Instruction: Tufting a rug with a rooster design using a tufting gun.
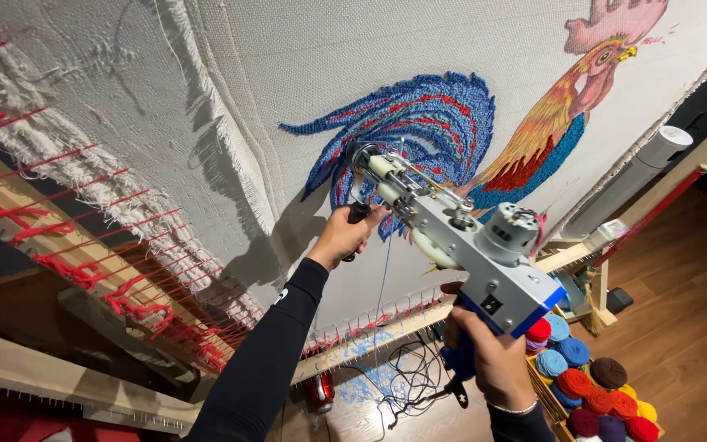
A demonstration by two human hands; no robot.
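A blue and silver tufting gun (472, 245) points at a white cloth (312, 90) stretched on a wooden frame (59, 245). Its tip meets the blue and red tail of a tufted rooster (435, 123). My left hand (345, 235) grips the gun's black front handle. My right hand (488, 352) holds the blue rear grip. A thin blue yarn strand (385, 270) hangs down from the gun.
A wooden crate of yarn balls (595, 389) in blue, red, brown, purple and yellow sits at the lower right. Black cables (407, 381) lie on the wood floor under the frame. A white cylinder (632, 176) leans at the right.
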